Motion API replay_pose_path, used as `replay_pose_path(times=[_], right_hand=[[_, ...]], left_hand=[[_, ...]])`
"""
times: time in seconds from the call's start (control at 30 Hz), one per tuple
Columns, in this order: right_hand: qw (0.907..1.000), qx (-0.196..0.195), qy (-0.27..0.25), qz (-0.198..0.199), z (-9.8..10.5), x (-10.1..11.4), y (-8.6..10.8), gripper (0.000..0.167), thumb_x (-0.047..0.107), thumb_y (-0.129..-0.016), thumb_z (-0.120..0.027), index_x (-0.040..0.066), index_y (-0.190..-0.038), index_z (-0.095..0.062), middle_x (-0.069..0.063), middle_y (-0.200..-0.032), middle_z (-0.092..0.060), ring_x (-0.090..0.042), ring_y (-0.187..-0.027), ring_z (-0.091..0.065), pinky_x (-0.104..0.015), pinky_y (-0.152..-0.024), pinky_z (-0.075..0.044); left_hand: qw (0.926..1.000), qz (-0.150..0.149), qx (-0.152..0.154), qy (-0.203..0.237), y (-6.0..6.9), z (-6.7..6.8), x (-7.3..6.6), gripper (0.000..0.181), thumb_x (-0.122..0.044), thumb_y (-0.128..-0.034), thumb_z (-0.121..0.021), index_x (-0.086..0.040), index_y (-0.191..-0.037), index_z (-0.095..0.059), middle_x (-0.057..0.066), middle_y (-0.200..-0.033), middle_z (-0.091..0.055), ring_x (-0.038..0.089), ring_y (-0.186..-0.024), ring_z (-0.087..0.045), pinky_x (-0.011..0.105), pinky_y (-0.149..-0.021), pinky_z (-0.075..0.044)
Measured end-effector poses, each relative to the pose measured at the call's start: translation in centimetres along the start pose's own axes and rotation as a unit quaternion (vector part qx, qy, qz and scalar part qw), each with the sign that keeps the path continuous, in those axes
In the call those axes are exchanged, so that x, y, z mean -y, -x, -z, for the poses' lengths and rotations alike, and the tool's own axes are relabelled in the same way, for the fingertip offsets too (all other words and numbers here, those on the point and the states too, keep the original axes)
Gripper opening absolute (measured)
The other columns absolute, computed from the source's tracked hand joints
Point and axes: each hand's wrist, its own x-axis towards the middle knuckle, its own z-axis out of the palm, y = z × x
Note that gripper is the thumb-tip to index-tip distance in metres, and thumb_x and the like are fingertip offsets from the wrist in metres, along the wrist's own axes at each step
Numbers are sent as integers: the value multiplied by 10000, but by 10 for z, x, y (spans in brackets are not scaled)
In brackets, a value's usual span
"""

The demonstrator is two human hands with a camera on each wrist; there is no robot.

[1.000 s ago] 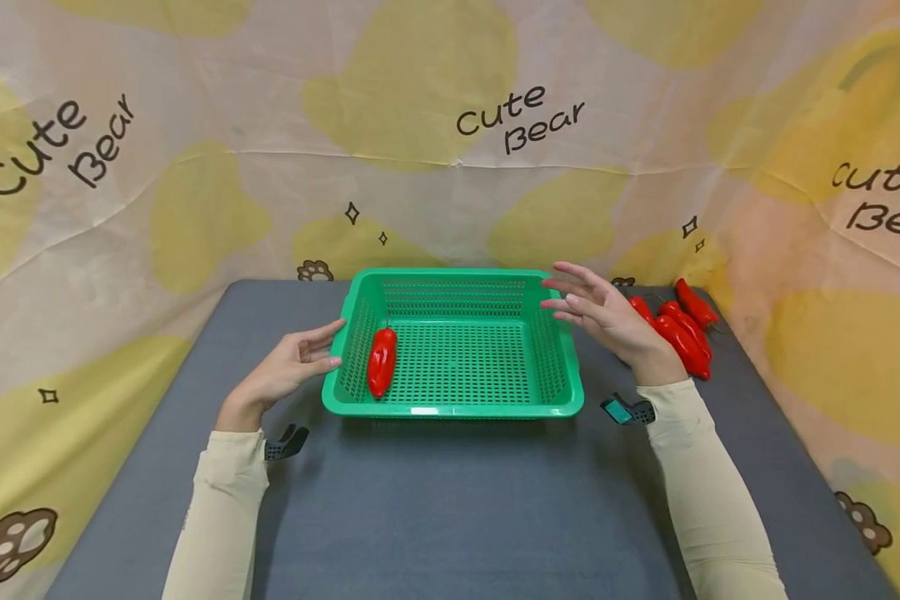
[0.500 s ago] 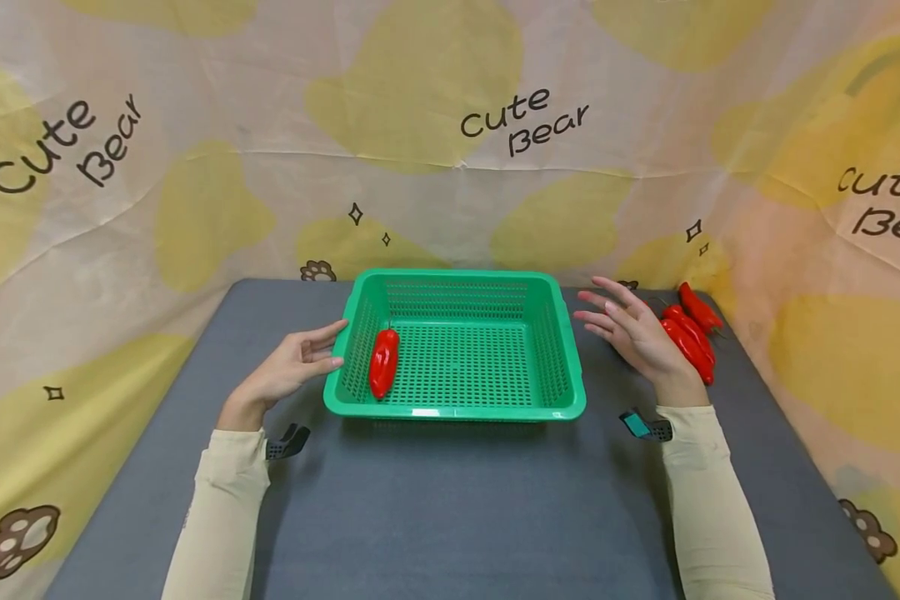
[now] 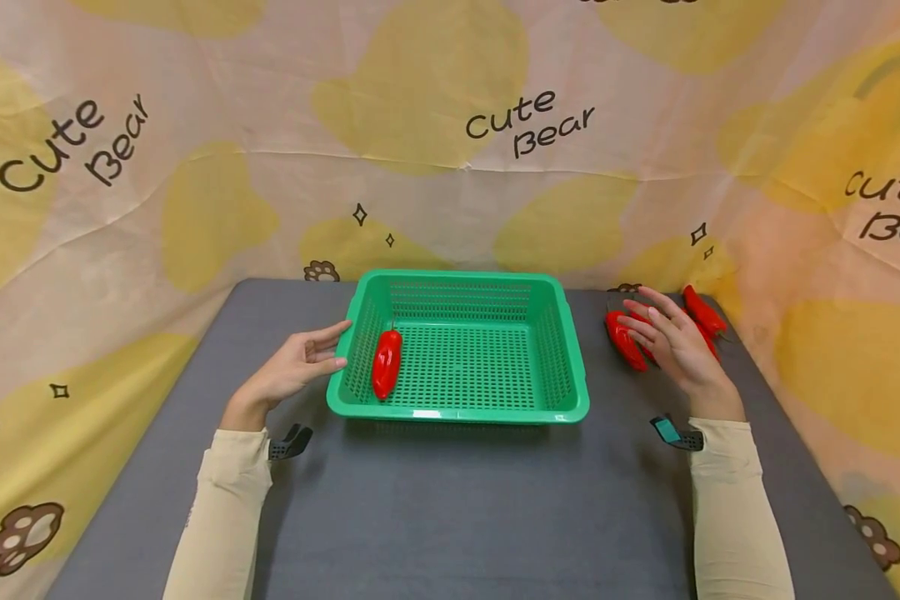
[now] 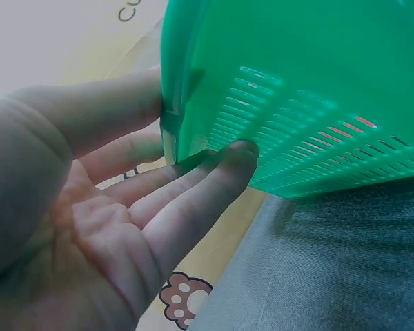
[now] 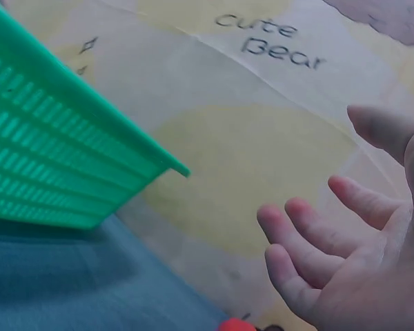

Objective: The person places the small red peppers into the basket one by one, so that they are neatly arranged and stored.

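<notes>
at the right of the frame, the step looks like reaching for the red peppers (image 3: pixel 624 340), and the next move would call for curling the right hand (image 3: pixel 681 352) round one. that hand hangs over them, loosely spread, holding nothing; contact cannot be told. left of centre, the left hand (image 3: pixel 294 365) touches the green basket (image 3: pixel 457 415) with straightish fingers; a lone pepper (image 3: pixel 387 364) lies inside, at its left.

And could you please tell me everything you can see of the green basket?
The green basket is rectangular, open-topped and plastic-looking, with slotted walls, a perforated floor and a shiny rim. It stands upright on the grey table, with one red pepper lying inside near its left wall. The left hand touches its left side; the right hand is apart from it.
</notes>
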Motion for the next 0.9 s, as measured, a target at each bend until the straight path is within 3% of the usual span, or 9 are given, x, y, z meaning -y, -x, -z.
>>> replay_pose_path(times=[0.17, 0.3, 0.37, 0.43, 0.57, 0.63, 0.7, 0.83, 0.9], right_hand=[[9989, -455, -25, -127, 11, -6, 4, 329, 121, -1092, -396, 191, -1408, -452, 78, -1291, -658, -74, -1150, -673, -181, -994, -517], [9922, -883, 725, -505, 18, -13, 2, 345, 190, -1083, -459, 240, -1423, -428, 153, -1296, -560, -8, -1188, -577, -163, -1023, -459], [9841, -1061, 1205, -760, 20, -16, 0, 368, 238, -1080, -479, 277, -1440, -415, 154, -1343, -484, -48, -1294, -475, -239, -1140, -376], [9745, -1203, 1593, -1021, 23, -20, -1, 398, 280, -1077, -489, 309, -1464, -403, 48, -1473, -415, -157, -1419, -356, -353, -1250, -248], [9577, -1230, 2220, -1359, 26, -26, -4, 574, 339, -1075, -481, 255, -1603, -270, -159, -1695, -136, -315, -1563, -113, -546, -1284, -48], [9480, -1187, 2570, -1452, 28, -28, -4, 666, 363, -1073, -480, 178, -1639, -182, -187, -1710, -55, -350, -1580, -75, -563, -1277, -56], [9353, -1145, 2968, -1551, 29, -30, -4, 729, 389, -1065, -490, 121, -1641, -134, -190, -1706, -69, -367, -1581, -77, -590, -1265, -87], [9122, -1009, 3578, -1725, 32, -35, -5, 757, 409, -1056, -490, 115, -1641, -110, -189, -1703, -74, -436, -1569, -73, -663, -1230, -129], [9072, -910, 3718, -1744, 33, -38, -6, 750, 403, -1058, -483, 129, -1644, -104, -193, -1704, -68, -451, -1565, -73, -691, -1213, -142]], left_hand=[[9999, 67, -15, -145, 0, 0, -2, 694, -168, -1012, -630, -25, -1592, -278, 177, -1667, -254, 445, -1432, -426, 114, -965, -477], [9997, 150, -41, -184, 1, 0, -3, 685, -182, -1017, -625, -54, -1597, -284, 161, -1670, -255, 444, -1437, -426, 100, -963, -461], [9997, 146, -53, -163, 1, -1, -3, 685, -179, -1015, -627, -54, -1596, -286, 165, -1667, -260, 445, -1434, -430, 100, -962, -462], [9998, 135, -66, -147, 1, -1, -3, 685, -176, -1014, -629, -54, -1596, -289, 168, -1665, -265, 443, -1430, -435, 100, -960, -463], [9999, 117, -62, -110, 0, -1, -1, 685, -175, -1014, -629, -55, -1596, -289, 172, -1663, -268, 440, -1424, -442, 106, -959, -470], [9999, 102, -50, -74, -1, -1, 1, 686, -172, -1014, -629, -51, -1596, -287, 177, -1663, -267, 442, -1421, -444, 113, -959, -475], [9999, 89, -36, -46, -1, -2, 2, 687, -169, -1014, -628, -47, -1596, -285, 179, -1663, -265, 443, -1420, -446, 120, -961, -479], [9999, 87, -20, -96, -1, -1, 2, 688, -171, -1016, -625, -46, -1597, -279, 177, -1665, -260, 442, -1424, -442, 120, -964, -477], [9999, 72, -27, -133, -1, 0, 1, 686, -174, -1017, -623, -47, -1597, -279, 183, -1663, -263, 444, -1422, -443, 120, -966, -477]])
